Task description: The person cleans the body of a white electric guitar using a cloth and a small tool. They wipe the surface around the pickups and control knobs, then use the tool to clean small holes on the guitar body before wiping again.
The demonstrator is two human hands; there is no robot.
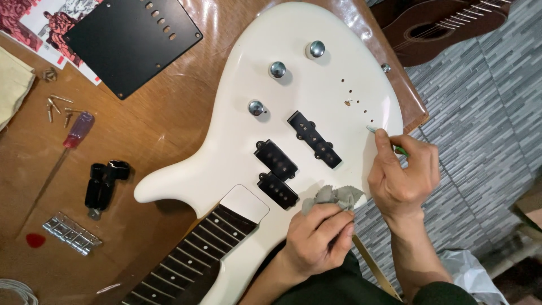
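From the head camera, a brown wooden table [164, 130] filled most of the view, with grey tiled flooring [480, 107] to the right and the body of a dark acoustic instrument [440, 25] lying at the top right corner. A white electric bass body [316, 101] lay flat on the table, its dark fretted neck [186, 260] running to the lower left; three chrome knobs [278, 69] and black pickups [314, 139] sat on its face. The left hand [319, 240] rested at the body's lower edge, fingers curled together and pinching a crumpled grey cloth [334, 197]. The right hand [403, 175] was at the body's right edge, thumb and forefinger pressed together on a small green-handled tool [389, 141] whose tip touched the white finish near a row of small holes. Left of the bass lay a black pickguard plate [130, 39] over red-and-white printed sheets [34, 22], a red-handled screwdriver [70, 144], loose screws [56, 104], a black folding tool [104, 183], a chrome bridge [72, 232] and a red pick [35, 240].
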